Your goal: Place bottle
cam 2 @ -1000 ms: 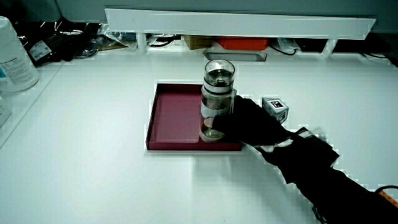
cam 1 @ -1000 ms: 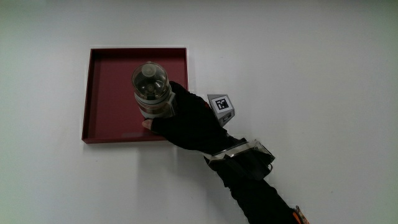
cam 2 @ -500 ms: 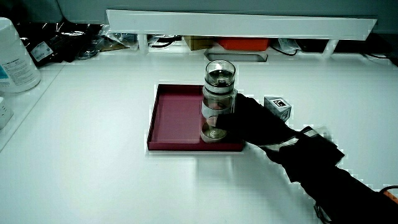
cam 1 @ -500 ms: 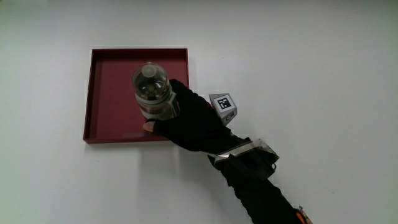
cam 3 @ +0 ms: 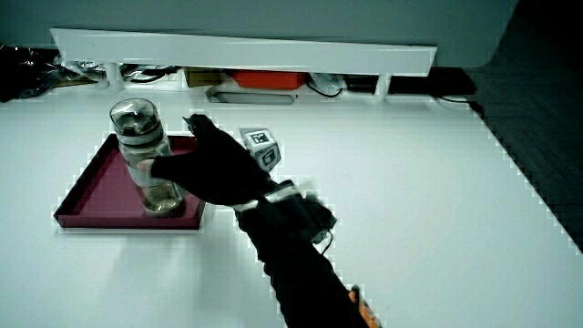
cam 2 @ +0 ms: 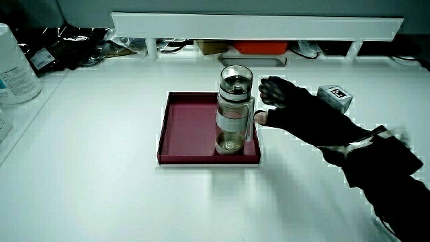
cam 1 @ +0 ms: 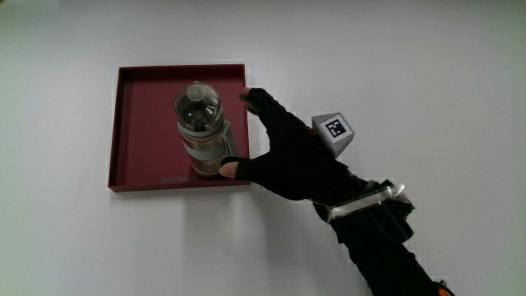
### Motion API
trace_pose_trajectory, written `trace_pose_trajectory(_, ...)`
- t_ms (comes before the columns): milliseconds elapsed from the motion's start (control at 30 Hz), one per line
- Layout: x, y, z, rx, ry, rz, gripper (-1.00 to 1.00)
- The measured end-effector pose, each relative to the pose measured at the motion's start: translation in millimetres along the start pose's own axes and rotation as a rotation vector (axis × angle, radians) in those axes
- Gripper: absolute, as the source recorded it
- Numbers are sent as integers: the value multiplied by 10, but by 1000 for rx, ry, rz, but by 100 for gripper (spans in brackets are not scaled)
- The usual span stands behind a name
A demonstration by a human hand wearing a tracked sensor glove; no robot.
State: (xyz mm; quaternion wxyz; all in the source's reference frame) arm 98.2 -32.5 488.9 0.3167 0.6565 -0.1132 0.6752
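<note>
White surface [cam 1: 427, 74] carries a red tray [cam 1: 144, 86]; the bottle [cam 1: 201, 131] stands upright in it, near the edge closest to the person. Beside the bottle, the hand [cam 1: 292, 160] is spread, its grip holding nothing.

Your bottle [cam 2: 234, 111] stands upright in the dark red tray [cam 2: 190, 129], at the tray's edge nearest your hand [cam 2: 302, 112]. It is clear, with a pale band around its middle and a rounded clear cap. Your hand sits just beside the bottle, above the counter [cam 2: 121, 195], fingers [cam 2: 272, 86] spread and apart from the glass; the thumb reaches closest to the bottle, and whether it touches cannot be told. The patterned cube [cam 2: 335, 96] rides on the back of your hand, and your black-sleeved forearm [cam 2: 386, 171] runs back toward you. A low white partition [cam 2: 255, 27] crosses the counter farther from you than the tray.
</note>
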Motion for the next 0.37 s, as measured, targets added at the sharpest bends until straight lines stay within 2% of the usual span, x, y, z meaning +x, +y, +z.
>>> trace_pose_trajectory(33,-43,-22,24,-5,5,19,-100)
trace_pose_trajectory(133,-227,-125,102,-30,-31,6,-100)
trace_pose_trajectory(167,-289,-170,129,-27,-55,-10,-100)
trace_pose_trajectory(233,-366,-242,195,-40,-76,1,-100)
trace_pose_trajectory(333,-485,-374,283,-38,-140,-30,-100)
trace_pose_trajectory(367,-492,-403,320,-44,-157,-3,-100)
